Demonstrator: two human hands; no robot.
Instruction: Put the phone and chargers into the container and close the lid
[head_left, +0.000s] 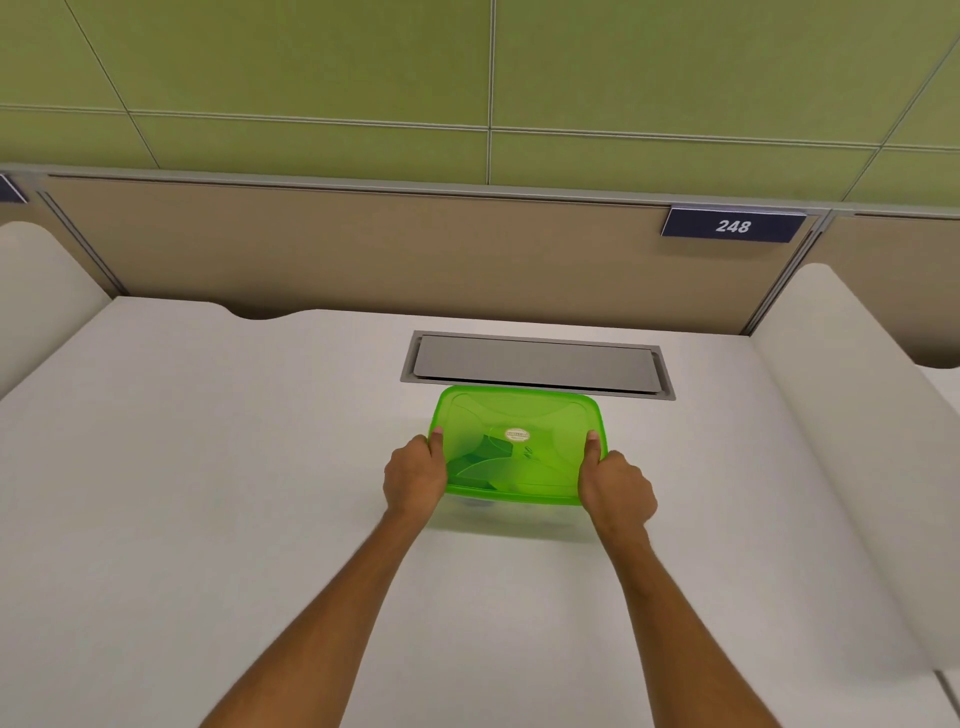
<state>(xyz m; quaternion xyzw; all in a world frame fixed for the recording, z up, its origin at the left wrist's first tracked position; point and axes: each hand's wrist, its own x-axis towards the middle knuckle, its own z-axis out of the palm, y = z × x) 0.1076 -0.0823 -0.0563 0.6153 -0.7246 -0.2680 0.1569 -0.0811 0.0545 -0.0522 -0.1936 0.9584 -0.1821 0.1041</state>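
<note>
A translucent green lid (540, 415) with a small round sticker lies on top of the container (511, 500) at the middle of the white desk. Dark shapes (480, 460) show through the lid on its left half; I cannot tell which is the phone and which the chargers. My left hand (413, 475) grips the container's left edge, thumb pressed on the lid. My right hand (615, 486) grips the right edge the same way, thumb on top.
A grey metal cable hatch (535, 364) is set into the white desk (208, 467) just behind the container. A beige partition with a sign reading 248 (732, 226) closes the back. Rounded white side dividers (841, 415) stand at left and right.
</note>
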